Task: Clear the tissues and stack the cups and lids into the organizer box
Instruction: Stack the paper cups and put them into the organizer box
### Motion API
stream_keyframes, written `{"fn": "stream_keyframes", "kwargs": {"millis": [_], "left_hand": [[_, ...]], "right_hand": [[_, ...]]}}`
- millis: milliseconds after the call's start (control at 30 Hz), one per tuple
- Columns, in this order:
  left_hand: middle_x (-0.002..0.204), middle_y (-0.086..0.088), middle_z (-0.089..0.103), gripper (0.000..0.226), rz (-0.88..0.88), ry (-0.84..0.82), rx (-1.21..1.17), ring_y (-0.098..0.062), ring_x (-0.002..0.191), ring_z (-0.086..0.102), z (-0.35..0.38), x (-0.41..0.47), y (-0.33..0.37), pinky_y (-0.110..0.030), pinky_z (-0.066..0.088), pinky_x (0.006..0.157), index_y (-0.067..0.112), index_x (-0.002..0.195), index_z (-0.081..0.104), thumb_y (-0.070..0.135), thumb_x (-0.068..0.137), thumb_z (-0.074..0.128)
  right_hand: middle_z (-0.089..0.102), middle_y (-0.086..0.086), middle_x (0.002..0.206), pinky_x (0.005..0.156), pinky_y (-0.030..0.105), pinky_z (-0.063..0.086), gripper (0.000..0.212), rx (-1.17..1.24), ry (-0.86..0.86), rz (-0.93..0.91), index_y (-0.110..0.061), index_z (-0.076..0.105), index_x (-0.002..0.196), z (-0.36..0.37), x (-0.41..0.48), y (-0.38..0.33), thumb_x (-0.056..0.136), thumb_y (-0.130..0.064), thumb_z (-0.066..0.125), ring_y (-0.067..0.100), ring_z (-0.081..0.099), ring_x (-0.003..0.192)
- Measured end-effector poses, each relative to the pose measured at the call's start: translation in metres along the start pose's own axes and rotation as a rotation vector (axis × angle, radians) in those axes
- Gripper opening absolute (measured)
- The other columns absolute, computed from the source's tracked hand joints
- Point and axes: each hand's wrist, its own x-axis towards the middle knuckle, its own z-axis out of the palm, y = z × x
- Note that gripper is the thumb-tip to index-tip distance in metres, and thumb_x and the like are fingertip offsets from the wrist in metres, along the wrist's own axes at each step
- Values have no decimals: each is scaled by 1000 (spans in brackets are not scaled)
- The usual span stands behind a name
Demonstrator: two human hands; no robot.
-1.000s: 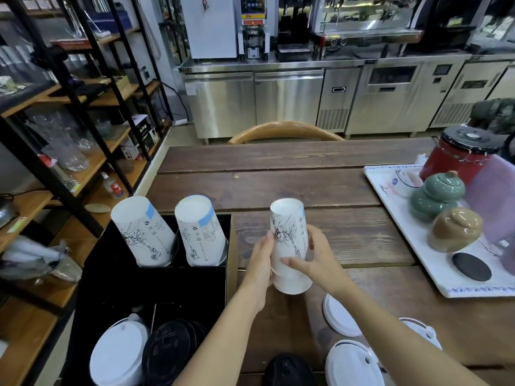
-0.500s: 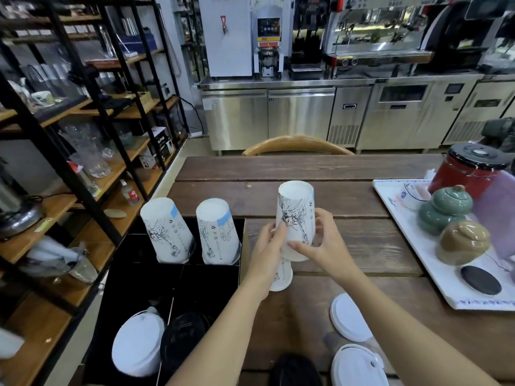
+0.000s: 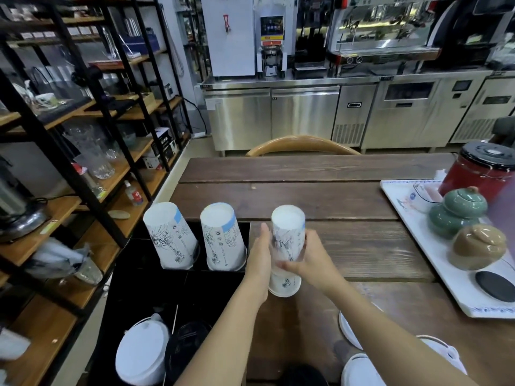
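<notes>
An upside-down stack of white printed paper cups (image 3: pixel 287 235) stands on the wooden table just right of the black organizer box (image 3: pixel 147 282). My left hand (image 3: pixel 260 257) steadies its left side and my right hand (image 3: pixel 309 263) wraps its right side. Two more inverted cup stacks (image 3: pixel 172 235) (image 3: pixel 223 238) sit in the box's far compartments. White lids (image 3: pixel 142 352) and black lids (image 3: pixel 186 346) lie in its near compartments. Loose white lids (image 3: pixel 348 327) (image 3: pixel 359 371) and a black lid (image 3: pixel 301 376) lie on the table near me.
A white tray (image 3: pixel 434 263) on the right carries a red pot (image 3: pixel 485 171), green and brown ceramic jars and a black coaster. A chair back (image 3: pixel 301 144) is at the table's far edge. Wooden shelving (image 3: pixel 69 190) stands left of the box.
The upper cups, lifted half a second ago, have come back down over the lower cup. Both hands stay on the stack. The camera has tilted upward.
</notes>
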Motion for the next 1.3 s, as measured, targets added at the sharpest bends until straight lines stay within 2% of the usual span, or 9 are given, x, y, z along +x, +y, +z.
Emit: {"fn": "stream_keyframes", "kwargs": {"millis": [133,367,500,633,700,900,1033,1167,1300], "left_hand": [[111,-7,66,63,-222,90,-54,-23,96,60,1,10,-16,-34,48,89,15,114,63,65,86,37],[119,-7,63,57,-295,181,33,-23,102,59,-4,20,-57,-37,46,96,14,112,57,62,88,37],[123,0,60,54,-280,136,60,-20,108,56,-2,13,-54,-39,43,102,24,113,58,65,86,35],[120,6,60,43,-140,63,107,-17,110,56,4,4,-20,-41,43,103,32,102,56,66,85,36],[115,4,63,46,-25,59,145,-17,107,60,8,-3,9,-45,46,100,34,90,58,73,72,42],[109,2,67,34,370,49,260,-19,104,61,2,-44,108,-43,47,96,32,88,59,61,87,39],[119,1,66,57,429,84,327,-21,113,59,-24,-59,139,-43,43,100,36,112,60,72,81,29],[121,-5,65,73,341,205,348,-24,112,59,-52,-58,140,-44,43,102,24,118,60,74,81,22],[119,-7,65,72,218,237,283,-21,107,60,-69,-58,132,-34,45,90,17,117,63,67,88,21]], "right_hand": [[48,-5,108,88,37,49,73,-155,-169,174,-19,31,115,15,4,34,62,-18,80,17,52,104],[46,-7,110,91,29,44,82,22,-232,285,-23,22,114,21,-3,64,58,-7,79,14,50,107],[50,-9,111,82,21,44,74,85,-180,193,-37,36,105,17,-8,55,51,-4,76,12,52,109],[64,-6,103,82,26,54,66,187,-167,50,-34,49,97,-6,-4,11,61,19,64,6,64,98],[64,-5,100,76,19,55,66,230,-143,-45,-31,50,98,-20,2,-19,61,22,62,-1,65,90],[50,-23,113,68,-3,41,74,189,-39,-278,-35,33,118,-45,16,-108,68,0,76,-25,50,91],[45,-31,112,70,-7,37,76,155,-78,-348,-34,29,122,-30,20,-141,69,-11,79,-30,46,92],[50,-11,126,90,17,45,74,80,-153,-308,-34,35,121,6,26,-145,64,-24,82,-4,50,110],[50,-12,122,100,44,43,76,-41,-197,-253,-33,38,119,40,31,-130,57,-39,81,11,51,116]]}}
